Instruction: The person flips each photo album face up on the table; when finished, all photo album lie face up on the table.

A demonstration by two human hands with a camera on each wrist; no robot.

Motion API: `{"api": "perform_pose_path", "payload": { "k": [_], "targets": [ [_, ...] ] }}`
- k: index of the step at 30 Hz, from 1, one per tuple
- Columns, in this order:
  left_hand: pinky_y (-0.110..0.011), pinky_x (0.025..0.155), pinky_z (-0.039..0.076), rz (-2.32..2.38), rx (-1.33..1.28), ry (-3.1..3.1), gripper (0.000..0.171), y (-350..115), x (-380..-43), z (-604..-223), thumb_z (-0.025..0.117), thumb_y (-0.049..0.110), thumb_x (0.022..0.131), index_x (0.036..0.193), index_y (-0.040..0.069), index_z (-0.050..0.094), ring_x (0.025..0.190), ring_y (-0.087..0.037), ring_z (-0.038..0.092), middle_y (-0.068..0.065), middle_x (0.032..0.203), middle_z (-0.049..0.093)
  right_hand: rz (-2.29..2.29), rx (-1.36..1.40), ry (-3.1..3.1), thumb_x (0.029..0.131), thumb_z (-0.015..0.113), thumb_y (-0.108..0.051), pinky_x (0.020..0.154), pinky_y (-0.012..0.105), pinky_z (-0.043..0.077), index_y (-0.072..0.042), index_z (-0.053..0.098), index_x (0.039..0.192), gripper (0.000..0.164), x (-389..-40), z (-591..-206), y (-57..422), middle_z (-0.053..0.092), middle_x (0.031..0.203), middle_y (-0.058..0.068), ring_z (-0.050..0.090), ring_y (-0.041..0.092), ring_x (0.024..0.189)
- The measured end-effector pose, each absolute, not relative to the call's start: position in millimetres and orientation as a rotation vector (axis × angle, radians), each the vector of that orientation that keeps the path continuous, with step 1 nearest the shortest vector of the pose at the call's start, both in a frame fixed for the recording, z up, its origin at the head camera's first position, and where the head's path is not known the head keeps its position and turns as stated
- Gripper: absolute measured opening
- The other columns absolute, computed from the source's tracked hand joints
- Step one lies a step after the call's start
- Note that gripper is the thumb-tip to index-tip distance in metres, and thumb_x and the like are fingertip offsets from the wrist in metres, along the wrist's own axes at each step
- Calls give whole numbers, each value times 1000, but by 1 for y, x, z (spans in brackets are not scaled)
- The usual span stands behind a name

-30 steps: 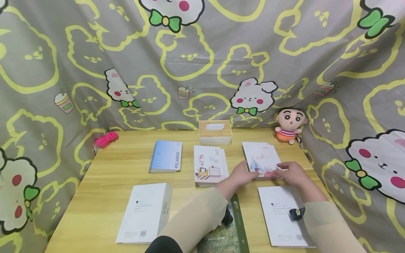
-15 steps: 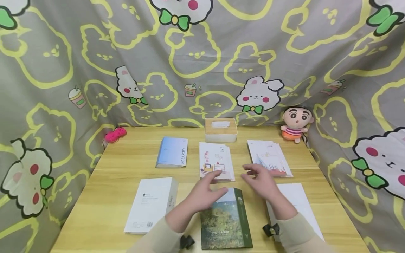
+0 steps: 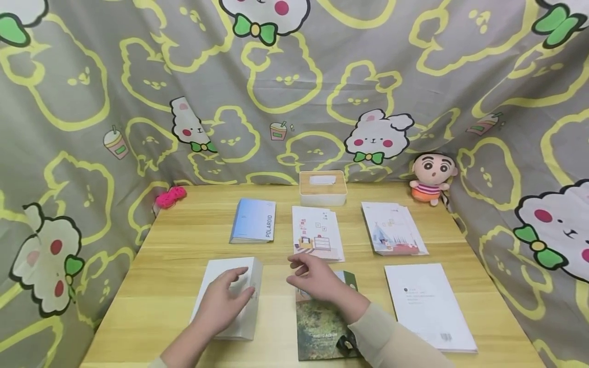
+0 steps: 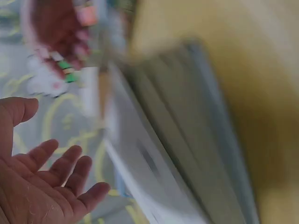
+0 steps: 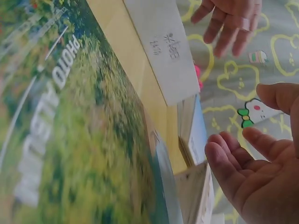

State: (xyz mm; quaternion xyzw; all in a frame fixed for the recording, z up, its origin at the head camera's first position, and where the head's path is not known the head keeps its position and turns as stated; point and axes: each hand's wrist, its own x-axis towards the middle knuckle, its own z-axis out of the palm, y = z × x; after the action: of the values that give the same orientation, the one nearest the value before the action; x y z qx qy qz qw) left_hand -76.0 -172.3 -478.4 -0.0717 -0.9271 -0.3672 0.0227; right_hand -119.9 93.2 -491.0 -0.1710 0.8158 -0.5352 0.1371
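My left hand point(image 3: 225, 301) hovers over a thick white book point(image 3: 236, 324) at the front left, its fingers loosely bent and holding nothing. In the left wrist view that hand point(image 4: 46, 182) looks relaxed beside the book's blurred edge. My right hand point(image 3: 324, 283) hangs above the green landscape-covered photo album point(image 3: 317, 324), hiding part of its top. Nothing lies between the fingers of the right hand point(image 5: 261, 172) in the right wrist view. Behind the hands lie a blue POLAROID album point(image 3: 253, 220), a white album with a room drawing point(image 3: 317, 232) and a white album with a tent drawing point(image 3: 391, 227).
Another white book point(image 3: 432, 312) lies at the front right. A tissue box point(image 3: 323, 197) stands at the back middle. A plush doll point(image 3: 431, 179) sits at the back right, and a pink item point(image 3: 171, 197) lies at the back left. Patterned curtains surround the wooden table point(image 3: 152, 286).
Both hands have come away from the tent-drawing album and moved left and nearer. The left hand is now over the thick white book, the right over the photo album. The view has shifted slightly.
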Motion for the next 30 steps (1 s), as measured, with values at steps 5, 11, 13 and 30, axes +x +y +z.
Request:
{"api": "perform_pose_path", "payload": {
  "k": [5,11,13,30],
  "targets": [
    [-64,105,49,-756,-371,-2923,49,-201,-76,-485,88,20,85,128,4,72,127,-42,60,-18,137,66,-1534,-526,2325,99,73,-13,87,37,59,7,57,143,51,-122,-492,77,63,130,24,64,25,106],
    [-76,107,40,-791,-161,-3015,78,-213,-76,-495,90,32,82,145,-1,59,139,-58,41,-34,153,44,-1449,-524,2304,97,77,-19,82,31,59,6,52,149,62,-117,-499,50,62,134,23,67,21,101],
    [-78,108,38,-854,-53,-3080,89,-215,-77,-499,90,37,82,152,-2,51,143,-62,34,-39,157,35,-1426,-491,2288,96,79,-20,83,33,60,7,48,151,69,-114,-502,40,60,137,25,70,22,99],
    [-78,102,43,-987,262,-3163,94,-214,-85,-510,86,50,84,151,-5,51,133,-67,43,-44,150,42,-1358,-441,2315,89,81,-19,109,44,52,17,41,152,82,-90,-525,-3,53,144,26,66,17,100]
  ]
}}
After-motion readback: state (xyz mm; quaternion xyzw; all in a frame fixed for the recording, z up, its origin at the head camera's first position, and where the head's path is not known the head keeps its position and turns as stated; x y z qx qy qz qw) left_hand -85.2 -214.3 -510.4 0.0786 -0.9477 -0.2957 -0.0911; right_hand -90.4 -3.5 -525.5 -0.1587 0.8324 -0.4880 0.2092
